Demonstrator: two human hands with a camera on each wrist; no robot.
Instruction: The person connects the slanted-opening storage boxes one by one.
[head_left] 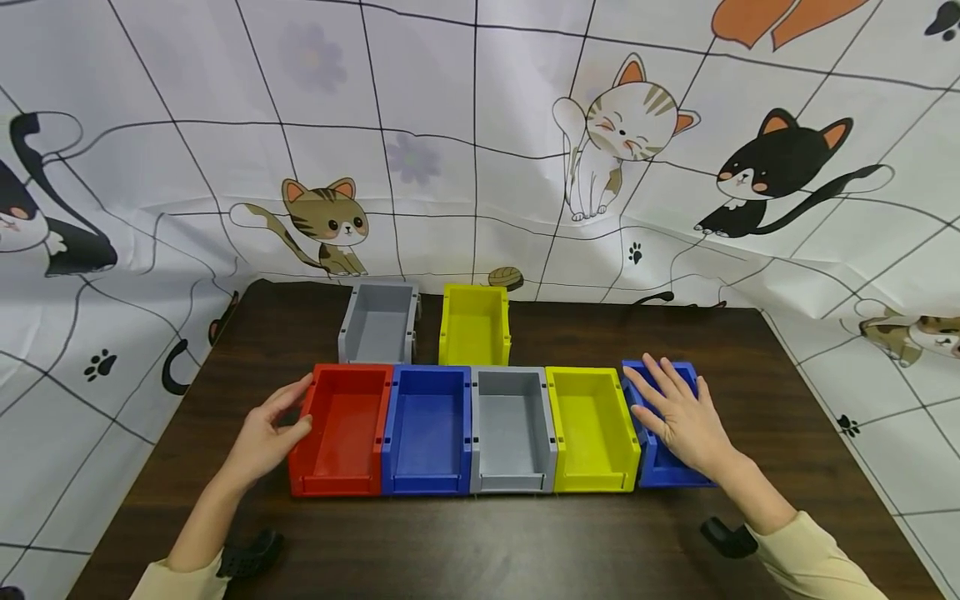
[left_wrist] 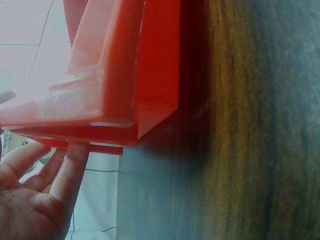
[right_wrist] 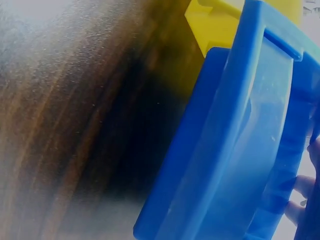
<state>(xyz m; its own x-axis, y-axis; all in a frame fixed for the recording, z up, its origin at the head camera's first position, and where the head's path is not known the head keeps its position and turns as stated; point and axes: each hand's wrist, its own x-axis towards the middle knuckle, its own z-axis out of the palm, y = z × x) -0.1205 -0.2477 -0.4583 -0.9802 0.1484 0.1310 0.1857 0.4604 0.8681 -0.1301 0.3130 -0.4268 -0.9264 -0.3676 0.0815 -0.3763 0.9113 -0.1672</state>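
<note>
Red bin (head_left: 345,425): left end of the front row, on the dark table (head_left: 480,542). Left hand (head_left: 266,437) at its outer wall, fingers extended toward the far corner, thumb apart from them; nothing pinched.
Red wall, risk: a hard shove from this side would probably shunt or skew the row. Pressure of the fingertips: cannot tell.
Far grey bin (head_left: 377,329): behind the row, upright, no hand near.
Front blue bin (head_left: 430,425): second in the row, side walls up against its neighbours.
Far yellow bin (head_left: 476,329): behind the row, well apart from the right hand (head_left: 681,425). If the row slid back, both far bins would likely be bumped.
Front grey bin (head_left: 512,425): mid-row, upright.
Front yellow bin (head_left: 592,425): beside the last bin; a sideways push there could knock it askew.
End blue bin (head_left: 670,467): right end, partly hidden. Right hand lies over it, fingers spread, no pinch seen.
Blue rim, risk: uneven downward weight might tip or twist this bin; contact under the palm is hidden.
</note>
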